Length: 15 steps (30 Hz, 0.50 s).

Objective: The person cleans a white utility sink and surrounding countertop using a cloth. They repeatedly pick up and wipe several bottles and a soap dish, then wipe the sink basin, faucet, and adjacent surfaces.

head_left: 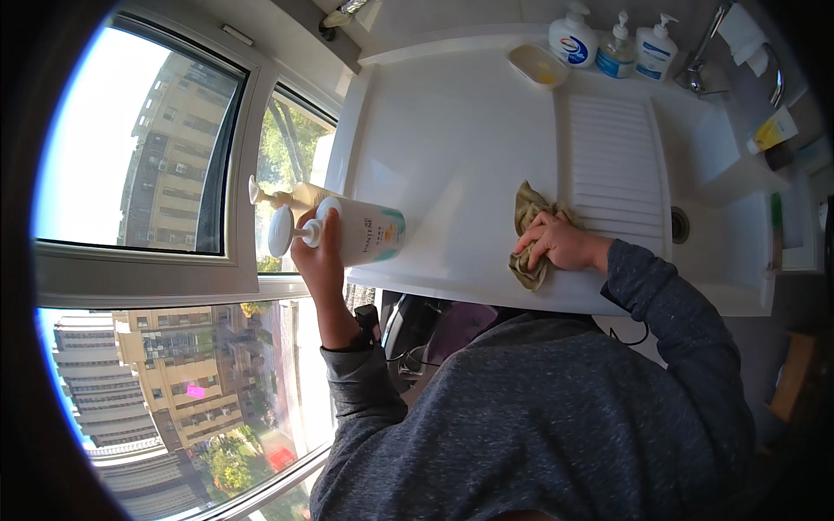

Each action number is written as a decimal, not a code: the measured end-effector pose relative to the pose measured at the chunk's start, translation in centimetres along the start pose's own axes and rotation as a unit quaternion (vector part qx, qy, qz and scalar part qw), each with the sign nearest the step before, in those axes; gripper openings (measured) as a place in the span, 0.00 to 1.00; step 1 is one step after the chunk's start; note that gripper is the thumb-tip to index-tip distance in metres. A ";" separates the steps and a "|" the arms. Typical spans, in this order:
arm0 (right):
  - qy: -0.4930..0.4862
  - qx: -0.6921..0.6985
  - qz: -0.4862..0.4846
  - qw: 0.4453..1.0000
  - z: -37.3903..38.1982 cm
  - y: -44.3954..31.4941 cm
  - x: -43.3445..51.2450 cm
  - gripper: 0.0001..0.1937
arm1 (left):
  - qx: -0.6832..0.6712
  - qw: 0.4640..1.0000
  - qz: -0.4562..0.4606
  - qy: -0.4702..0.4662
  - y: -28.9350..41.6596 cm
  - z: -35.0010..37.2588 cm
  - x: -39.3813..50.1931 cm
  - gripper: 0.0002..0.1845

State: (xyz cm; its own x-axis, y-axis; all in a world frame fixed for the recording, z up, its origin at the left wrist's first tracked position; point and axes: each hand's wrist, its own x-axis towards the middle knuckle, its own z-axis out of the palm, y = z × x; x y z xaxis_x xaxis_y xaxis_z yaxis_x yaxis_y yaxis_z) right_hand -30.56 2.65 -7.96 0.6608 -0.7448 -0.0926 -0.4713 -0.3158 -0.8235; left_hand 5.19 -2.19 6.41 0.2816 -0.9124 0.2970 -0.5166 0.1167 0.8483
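Observation:
My left hand (320,251) grips a white Pantene pump bottle (365,229) by its upper part, at the left end of the white countertop (456,137). Close behind it is a cream-coloured pump bottle (306,195), partly covered by the Pantene bottle and my fingers; whether my hand also holds it I cannot tell. My right hand (557,242) presses a crumpled olive-brown cloth (529,270) onto the counter, beside the ribbed washboard (612,169) of the sink.
Along the back edge stand a soap dish (538,66) and three pump bottles (614,55). To the right are a metal faucet (696,71), a sink basin (704,150) with a drain (679,225), and a yellow-and-white tube (773,130). Windows (150,143) border the left side.

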 end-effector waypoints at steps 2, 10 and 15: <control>-0.010 0.031 0.038 0.999 -1.2 1.1 -3.7 0.16 | 0.025 1.000 0.010 0.004 -0.5 0.1 0.0 0.20; 0.011 -0.501 0.469 0.727 -13.0 5.3 -18.7 0.06 | 0.068 0.997 -0.005 0.027 -1.4 -0.2 0.6 0.23; 0.299 -0.258 0.311 0.864 -13.9 1.4 -12.7 0.09 | 0.108 0.993 0.009 0.036 -1.6 0.2 1.3 0.28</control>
State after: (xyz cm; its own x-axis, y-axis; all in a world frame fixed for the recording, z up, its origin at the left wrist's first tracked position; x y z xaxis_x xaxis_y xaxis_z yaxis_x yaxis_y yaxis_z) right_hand -47.73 3.53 -0.12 -0.1622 -0.9867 0.0046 -0.9265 0.1507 -0.3448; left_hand 6.20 -3.61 5.32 0.3243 -0.8793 0.3488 -0.6817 0.0384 0.7306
